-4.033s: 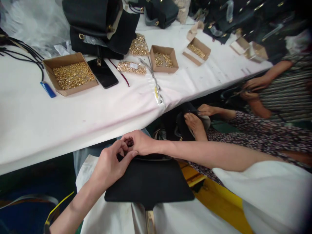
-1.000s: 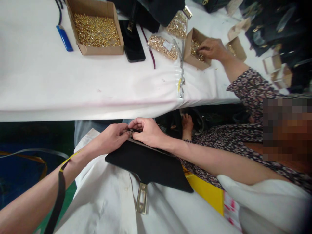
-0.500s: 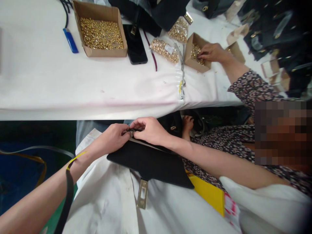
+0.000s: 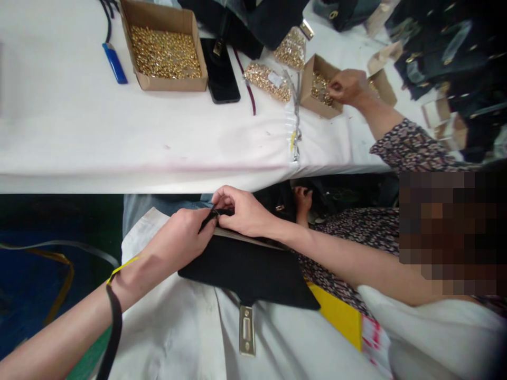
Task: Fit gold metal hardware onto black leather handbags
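Note:
A black handbag (image 4: 249, 272) lies across my lap, its flap towards me and a gold metal clasp plate (image 4: 246, 332) hanging from the flap. At the bag's far edge, my left hand (image 4: 192, 229) is closed, fingers pinched on a black strip-like part of the bag. Just to its right, my right hand (image 4: 243, 211) closes on the same spot, thumb and fingers curled together. The fingers hide most of the gripped part; whether a small fitting is between them cannot be made out.
On the white table (image 4: 119, 137) stand a box of gold fittings (image 4: 172, 84), a phone (image 4: 222, 74), a blue lighter (image 4: 114, 63) and bagged gold fittings (image 4: 269, 82). A co-worker's hand (image 4: 348, 87) is over a smaller box (image 4: 321, 105) on the right. Yellow material (image 4: 336, 311) lies beside me.
My left hand has turned, its back now more towards me, and the black strip stands up more between the hands. The bag and its clasp plate have shifted slightly right. The co-worker's hand has lifted slightly.

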Demonstrator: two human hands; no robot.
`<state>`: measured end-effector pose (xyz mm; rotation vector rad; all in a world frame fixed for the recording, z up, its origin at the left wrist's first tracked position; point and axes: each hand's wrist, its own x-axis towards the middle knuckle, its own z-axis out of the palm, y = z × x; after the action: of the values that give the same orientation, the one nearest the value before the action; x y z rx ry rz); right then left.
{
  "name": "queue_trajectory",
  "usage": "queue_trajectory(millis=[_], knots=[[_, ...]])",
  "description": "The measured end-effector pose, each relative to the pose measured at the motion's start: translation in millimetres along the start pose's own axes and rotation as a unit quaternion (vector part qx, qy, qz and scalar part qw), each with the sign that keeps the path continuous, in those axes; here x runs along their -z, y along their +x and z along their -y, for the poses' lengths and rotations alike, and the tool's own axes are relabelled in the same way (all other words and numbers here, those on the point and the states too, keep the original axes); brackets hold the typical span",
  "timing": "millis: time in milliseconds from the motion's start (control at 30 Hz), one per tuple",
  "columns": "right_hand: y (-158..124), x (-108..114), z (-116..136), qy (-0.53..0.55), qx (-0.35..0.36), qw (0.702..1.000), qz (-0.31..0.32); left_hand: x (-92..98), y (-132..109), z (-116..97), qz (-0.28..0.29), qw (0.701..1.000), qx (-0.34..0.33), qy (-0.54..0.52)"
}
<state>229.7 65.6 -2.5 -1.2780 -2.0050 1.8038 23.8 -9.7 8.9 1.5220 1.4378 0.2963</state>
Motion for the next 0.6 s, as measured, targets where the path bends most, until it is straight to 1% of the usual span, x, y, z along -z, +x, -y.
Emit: queue_trajectory(millis=[133,233,300,367,433,500,600], knots=[[-1.6,5.9,4.4,-0.012,0.009,0.999,0.029,4.0,-0.2,-5.4,0.052,0.998,0.004,0.03],[-2.2,14.2,10.0,-0.024,0.016,0.998,0.061,8.5,1.2,-9.1,0.078,0.997,-0.014,0.0],[-2.0,21.3,15.7,-0.035,0.017,0.996,0.085,10.0,2.4,-11.4,0.084,0.995,-0.032,-0.032],[-0.9,28.0,20.6,-0.053,0.015,0.993,0.107,8.3,4.8,-12.8,0.082,0.995,-0.037,-0.053],[1.3,32.6,22.3,-0.075,0.01,0.989,0.124,2.8,8.3,-12.4,0.07,0.995,-0.02,-0.062],[4.3,34.8,19.9,-0.087,0.003,0.988,0.131,-4.6,12.4,-9.9,0.049,0.996,0.003,-0.077],[8.5,34.9,12.5,-0.075,-0.004,0.988,0.135,-14.1,16.8,-3.5,0.022,0.992,0.022,-0.119]])
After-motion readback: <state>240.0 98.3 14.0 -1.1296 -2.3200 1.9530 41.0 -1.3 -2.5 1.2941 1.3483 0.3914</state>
